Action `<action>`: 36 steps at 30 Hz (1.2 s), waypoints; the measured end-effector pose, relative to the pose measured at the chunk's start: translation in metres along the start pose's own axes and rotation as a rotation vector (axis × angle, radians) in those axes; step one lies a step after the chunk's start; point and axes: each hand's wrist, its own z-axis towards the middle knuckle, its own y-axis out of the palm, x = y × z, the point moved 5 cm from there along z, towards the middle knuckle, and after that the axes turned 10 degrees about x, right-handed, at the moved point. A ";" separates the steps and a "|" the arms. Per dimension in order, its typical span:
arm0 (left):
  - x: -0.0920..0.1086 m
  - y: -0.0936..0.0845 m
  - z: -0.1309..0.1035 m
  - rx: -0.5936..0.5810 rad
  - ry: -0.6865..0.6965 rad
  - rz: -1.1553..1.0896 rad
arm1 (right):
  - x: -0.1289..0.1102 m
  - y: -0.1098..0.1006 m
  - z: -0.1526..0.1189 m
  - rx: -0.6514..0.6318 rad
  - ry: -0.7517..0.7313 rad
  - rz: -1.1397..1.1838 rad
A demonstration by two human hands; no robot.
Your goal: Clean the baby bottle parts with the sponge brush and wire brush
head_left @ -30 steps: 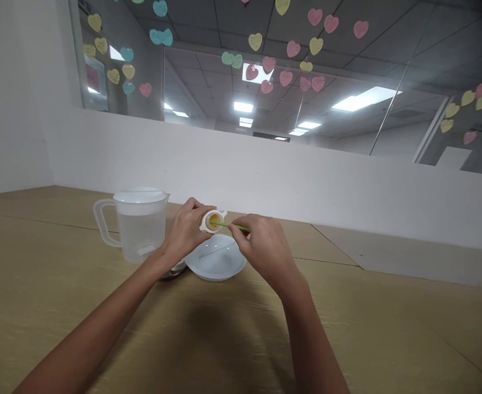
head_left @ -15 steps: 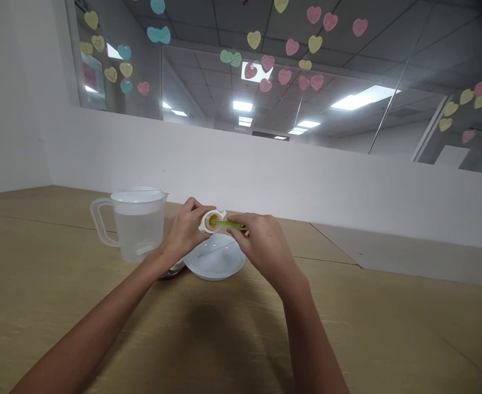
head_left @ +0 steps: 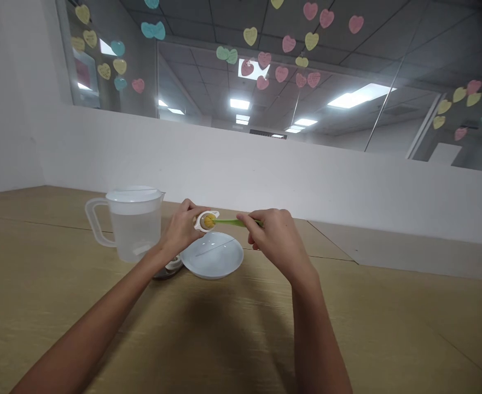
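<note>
My left hand [head_left: 180, 229] is closed on a small white round hollow piece with lugs [head_left: 198, 224], its opening turned to the right. My right hand [head_left: 279, 235] pinches the thin green handle of a brush [head_left: 229, 222]. The brush's rounded yellow head sits at the mouth of the white piece. Just below both, a shallow white bowl [head_left: 213, 264] rests on the table. Partly behind my left wrist is a dark, shallow dish [head_left: 167, 273] with a white item in it, too covered to make out.
A translucent lidded pitcher [head_left: 136, 230] stands left of the bowl, handle to the left. The wooden table [head_left: 241, 339] meets a white wall [head_left: 241, 169] at the back. Above runs a window with heart-shaped notes [head_left: 250, 36].
My right hand has moved right, drawing the brush outward, so the yellow head now shows at the opening. The view has shifted slightly.
</note>
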 end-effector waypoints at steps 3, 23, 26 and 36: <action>-0.001 0.000 0.000 0.004 0.001 0.020 | 0.003 -0.007 -0.002 0.009 0.023 0.062; -0.025 0.004 -0.004 0.021 0.071 0.210 | 0.037 -0.075 -0.020 0.346 0.349 0.042; -0.015 0.013 -0.008 -0.026 0.261 0.205 | 0.045 -0.082 -0.023 0.374 0.380 -0.003; 0.006 0.035 -0.021 -0.170 0.590 0.319 | 0.043 -0.073 -0.017 0.319 0.343 0.022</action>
